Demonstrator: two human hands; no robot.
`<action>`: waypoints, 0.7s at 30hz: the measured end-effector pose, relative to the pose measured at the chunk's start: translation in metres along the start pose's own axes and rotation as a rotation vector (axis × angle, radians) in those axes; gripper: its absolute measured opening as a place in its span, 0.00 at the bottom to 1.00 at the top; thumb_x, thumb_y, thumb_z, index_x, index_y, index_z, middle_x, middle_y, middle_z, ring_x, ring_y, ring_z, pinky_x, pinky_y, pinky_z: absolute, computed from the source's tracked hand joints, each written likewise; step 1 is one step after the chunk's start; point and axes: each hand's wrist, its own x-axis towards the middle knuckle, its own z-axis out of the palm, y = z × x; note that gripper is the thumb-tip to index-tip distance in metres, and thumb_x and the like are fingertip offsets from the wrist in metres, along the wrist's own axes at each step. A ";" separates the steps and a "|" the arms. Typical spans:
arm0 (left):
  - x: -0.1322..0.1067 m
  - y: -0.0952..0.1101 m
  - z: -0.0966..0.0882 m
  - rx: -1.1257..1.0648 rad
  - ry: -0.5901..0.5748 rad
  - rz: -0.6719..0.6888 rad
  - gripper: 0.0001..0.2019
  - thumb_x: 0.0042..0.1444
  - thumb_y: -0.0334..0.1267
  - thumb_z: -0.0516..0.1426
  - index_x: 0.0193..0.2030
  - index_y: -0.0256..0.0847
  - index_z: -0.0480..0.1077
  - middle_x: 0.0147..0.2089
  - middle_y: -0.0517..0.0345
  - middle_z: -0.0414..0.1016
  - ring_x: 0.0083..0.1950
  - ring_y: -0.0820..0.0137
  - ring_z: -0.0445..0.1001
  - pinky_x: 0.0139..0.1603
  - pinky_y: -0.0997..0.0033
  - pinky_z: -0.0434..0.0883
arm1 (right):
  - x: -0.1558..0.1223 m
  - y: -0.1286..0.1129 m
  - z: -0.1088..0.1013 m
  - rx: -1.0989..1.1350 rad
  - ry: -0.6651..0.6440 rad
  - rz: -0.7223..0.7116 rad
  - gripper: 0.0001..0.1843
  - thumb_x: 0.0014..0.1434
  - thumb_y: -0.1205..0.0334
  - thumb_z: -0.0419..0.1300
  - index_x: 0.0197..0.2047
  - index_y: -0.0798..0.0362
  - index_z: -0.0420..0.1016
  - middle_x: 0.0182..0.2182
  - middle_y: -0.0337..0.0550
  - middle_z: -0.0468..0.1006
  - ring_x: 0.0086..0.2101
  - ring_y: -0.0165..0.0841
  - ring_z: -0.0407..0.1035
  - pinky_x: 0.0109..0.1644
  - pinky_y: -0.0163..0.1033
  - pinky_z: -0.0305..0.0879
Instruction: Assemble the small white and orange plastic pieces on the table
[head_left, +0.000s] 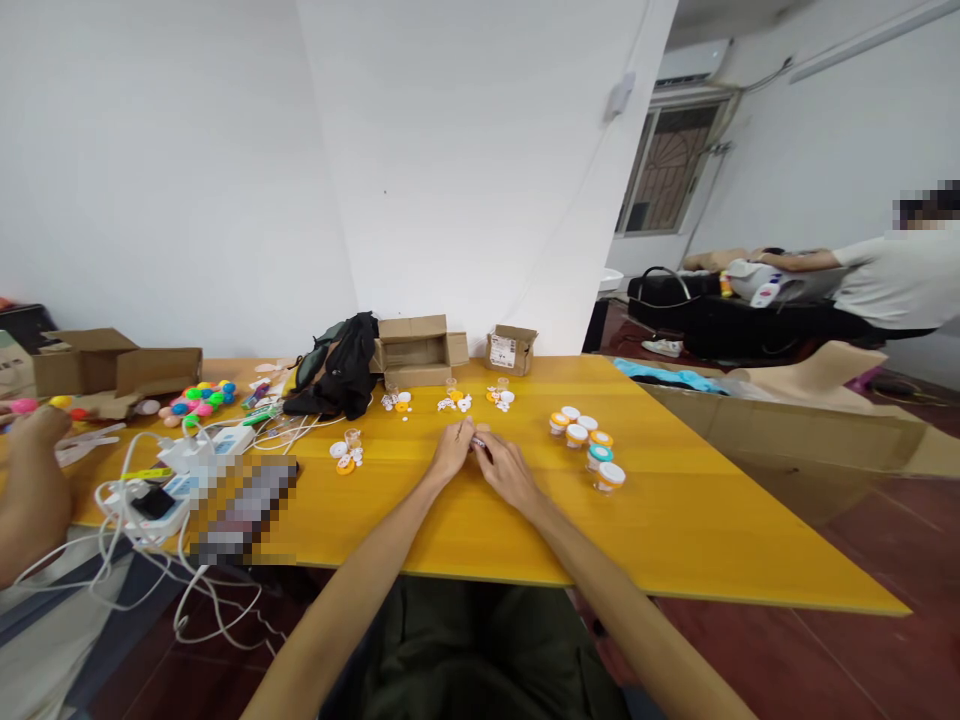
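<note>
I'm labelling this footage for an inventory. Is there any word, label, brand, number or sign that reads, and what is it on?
No text is legible.
Small carton: white label with dark print, too small to read.
White bottle: label at the far right, too small to read.
Piece between the hands: dark marks, too blurred to tell whether they are text.

From the middle of the yellow table (690, 530), lidded jars (577, 436) are seen at three o'clock, two cartons (414, 378) near twelve, power strips (234, 440) at nine.
</note>
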 end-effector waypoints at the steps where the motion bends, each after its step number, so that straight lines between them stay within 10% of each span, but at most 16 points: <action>1: 0.000 0.000 0.000 -0.005 0.003 -0.007 0.19 0.58 0.46 0.49 0.19 0.42 0.58 0.19 0.65 0.58 0.25 0.73 0.57 0.28 0.71 0.58 | 0.000 0.001 0.001 -0.005 0.008 -0.006 0.13 0.62 0.65 0.50 0.43 0.47 0.75 0.37 0.46 0.81 0.35 0.39 0.74 0.39 0.40 0.68; 12: 0.005 -0.009 -0.016 -0.156 -0.011 -0.069 0.22 0.58 0.57 0.53 0.25 0.40 0.66 0.19 0.65 0.60 0.23 0.74 0.60 0.26 0.74 0.60 | 0.000 0.006 -0.004 0.154 0.181 0.022 0.12 0.63 0.60 0.52 0.40 0.48 0.77 0.36 0.46 0.82 0.36 0.40 0.75 0.43 0.42 0.71; 21: 0.012 -0.027 -0.019 -0.089 -0.023 0.070 0.10 0.50 0.42 0.64 0.32 0.40 0.68 0.29 0.62 0.72 0.31 0.71 0.70 0.38 0.71 0.68 | 0.005 0.012 -0.007 0.322 0.234 0.153 0.12 0.59 0.58 0.55 0.37 0.49 0.79 0.36 0.46 0.80 0.38 0.40 0.74 0.42 0.43 0.72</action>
